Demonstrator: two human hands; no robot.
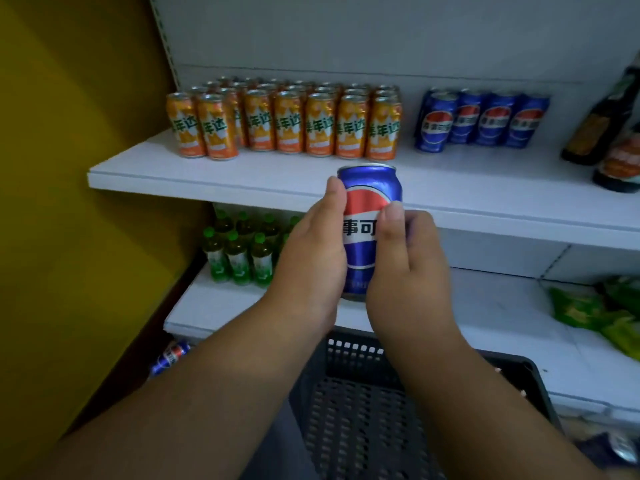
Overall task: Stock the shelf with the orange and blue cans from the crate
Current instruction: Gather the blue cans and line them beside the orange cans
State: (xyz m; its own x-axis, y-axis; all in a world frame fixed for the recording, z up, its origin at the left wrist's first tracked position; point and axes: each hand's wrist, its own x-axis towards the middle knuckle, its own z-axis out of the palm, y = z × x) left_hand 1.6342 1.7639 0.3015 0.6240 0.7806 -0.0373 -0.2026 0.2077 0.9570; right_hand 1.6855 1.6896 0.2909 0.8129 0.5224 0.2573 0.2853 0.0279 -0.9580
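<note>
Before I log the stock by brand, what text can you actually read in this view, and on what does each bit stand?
"事可" on the held blue can, gripped by the left hand and right hand; the rest is hidden under the fingers.
"美年达" on the orange cans.
The blue cans on the shelf carry characters in their round logos, too blurred to read.
Labels on the green bottles and dark bottles: unreadable.

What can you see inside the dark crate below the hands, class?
The crate shows only its perforated floor and walls where visible; no cans show there. Both forearms cover parts of it, so cans could hide beneath. Both hands, left hand and right hand, grip one blue can.
</note>
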